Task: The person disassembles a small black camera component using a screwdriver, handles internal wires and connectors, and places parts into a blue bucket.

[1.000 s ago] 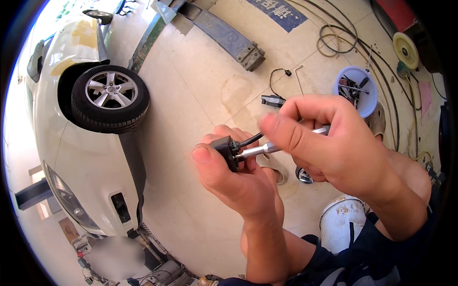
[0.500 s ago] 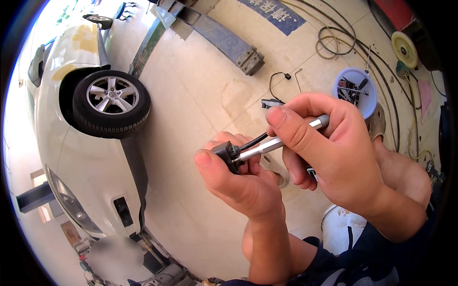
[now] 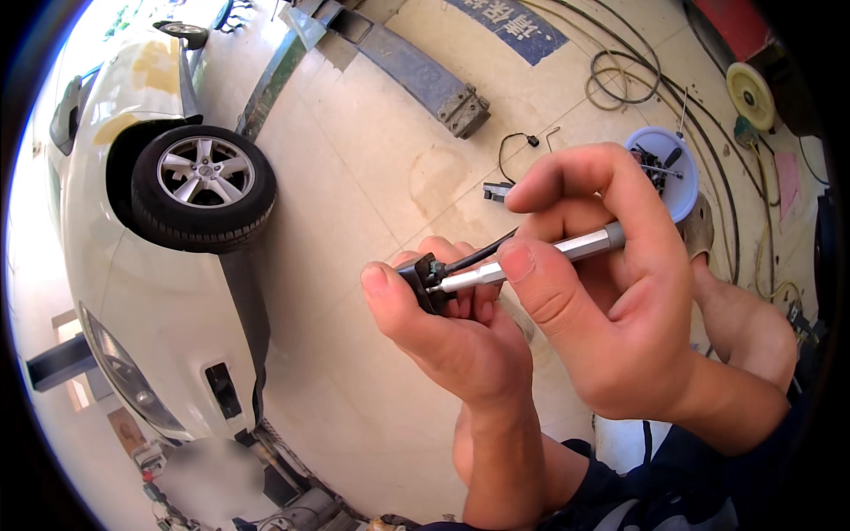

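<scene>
Between the thumb and fingers of my left hand [image 3: 469, 345] is a small black plastic housing [image 3: 416, 285], its open side facing right. A black cable [image 3: 482, 252] runs out of it, passing behind my right hand. My right hand [image 3: 620, 327] holds a slim silver screwdriver [image 3: 496, 273], the thumb pressed along its shaft and the index finger raised and bent off it. The screwdriver's tip meets the housing near the cable's entry; the exact contact spot is too small to make out. Beyond my hands, a small dark connector [image 3: 498, 191] is partly visible.
A pale car [image 3: 142, 292] with its front wheel [image 3: 205, 177] turned out stands at left. At right, a blue-white bucket [image 3: 660, 142] holds tools beside hoses [image 3: 708, 133] on the tiled floor. A metal lift arm [image 3: 407, 75] lies at the far side.
My right index finger has lifted away from the screwdriver, and my right thumb has shifted along it. The housing has tilted slightly in my left hand, with the tip still at it.
</scene>
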Available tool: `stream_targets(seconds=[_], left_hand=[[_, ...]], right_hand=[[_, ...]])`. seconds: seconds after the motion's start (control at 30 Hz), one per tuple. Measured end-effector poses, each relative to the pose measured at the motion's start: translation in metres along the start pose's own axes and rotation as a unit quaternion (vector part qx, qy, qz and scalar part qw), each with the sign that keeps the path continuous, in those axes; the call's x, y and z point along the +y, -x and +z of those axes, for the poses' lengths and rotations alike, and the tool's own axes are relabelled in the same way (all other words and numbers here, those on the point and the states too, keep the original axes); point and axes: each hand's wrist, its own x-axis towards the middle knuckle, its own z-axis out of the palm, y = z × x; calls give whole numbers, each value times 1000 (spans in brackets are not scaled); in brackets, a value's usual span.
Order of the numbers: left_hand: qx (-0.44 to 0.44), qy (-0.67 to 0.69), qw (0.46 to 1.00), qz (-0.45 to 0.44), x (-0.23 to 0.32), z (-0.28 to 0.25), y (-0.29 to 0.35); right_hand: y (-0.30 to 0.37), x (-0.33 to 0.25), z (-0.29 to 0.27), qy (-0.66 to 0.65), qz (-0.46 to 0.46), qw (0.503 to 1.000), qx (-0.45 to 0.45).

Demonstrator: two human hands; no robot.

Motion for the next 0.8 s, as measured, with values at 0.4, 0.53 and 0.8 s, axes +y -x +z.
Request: stream_targets(seconds=[0.4,0.53,0.8], left_hand=[[13,1,1000,-2,7,8,0],[-10,15,1000,-14,2,1,-2],[16,14,1000,-4,8,7,0]], right_hand=[[-4,-7,-4,-3,44,998,-33],[-4,2,1,16,-29,999,-16],[-6,-10,-5,34,29,998,-50]])
